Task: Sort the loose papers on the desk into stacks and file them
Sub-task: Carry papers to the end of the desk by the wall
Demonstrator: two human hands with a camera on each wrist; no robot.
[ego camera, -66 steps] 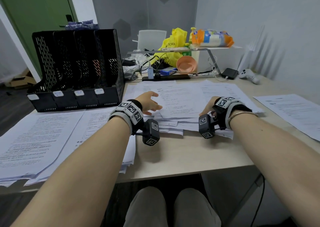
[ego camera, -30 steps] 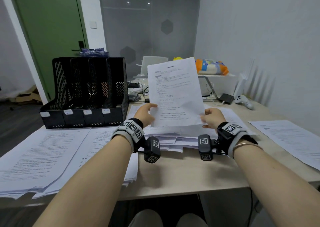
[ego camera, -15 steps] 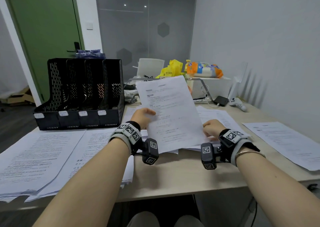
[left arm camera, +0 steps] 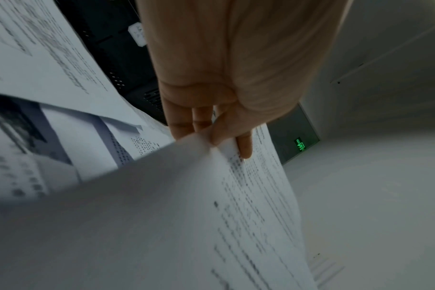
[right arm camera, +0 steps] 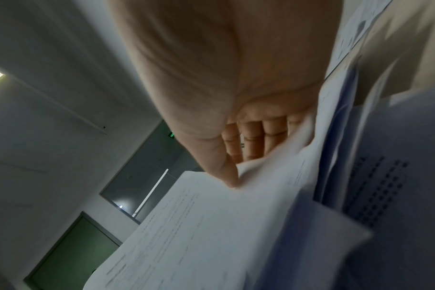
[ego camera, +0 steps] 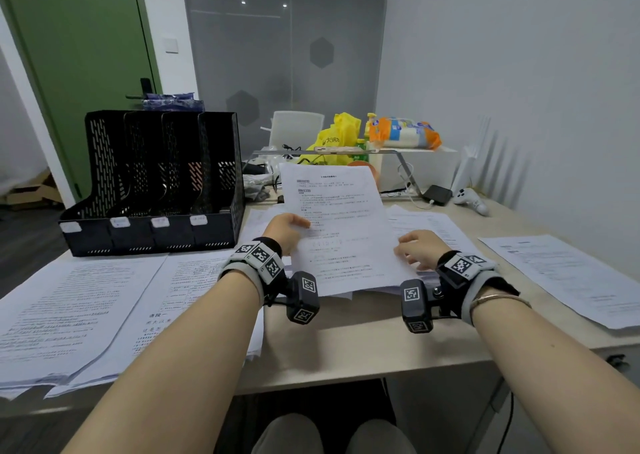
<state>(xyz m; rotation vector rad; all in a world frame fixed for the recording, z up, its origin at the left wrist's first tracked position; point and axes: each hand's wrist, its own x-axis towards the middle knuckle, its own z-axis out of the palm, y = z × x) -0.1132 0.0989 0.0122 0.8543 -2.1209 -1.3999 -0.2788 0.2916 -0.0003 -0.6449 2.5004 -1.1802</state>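
I hold one printed sheet (ego camera: 343, 232) tilted over a loose pile of papers (ego camera: 433, 225) in the middle of the desk. My left hand (ego camera: 287, 230) pinches the sheet's left edge, thumb on top; the left wrist view shows the thumb and fingers (left arm camera: 206, 129) clamping the sheet (left arm camera: 186, 215). My right hand (ego camera: 417, 247) pinches the right edge, and in the right wrist view its thumb (right arm camera: 226, 172) presses the sheet (right arm camera: 199, 225) against the fingers. Two paper stacks (ego camera: 79, 311) lie at the left, another stack (ego camera: 568, 273) at the right. A black file rack (ego camera: 156, 183) stands at the back left.
Behind the pile stands a riser shelf (ego camera: 398, 152) with a yellow bag (ego camera: 337, 135) and an orange package (ego camera: 403, 133). A white game controller (ego camera: 472, 199) and a black box (ego camera: 438, 194) lie at the back right. The wall runs close along the right.
The sheet was lifted off the pile with both hands and held upright; it has since tipped back and come lower, toward the pile. The head view has dropped a little.
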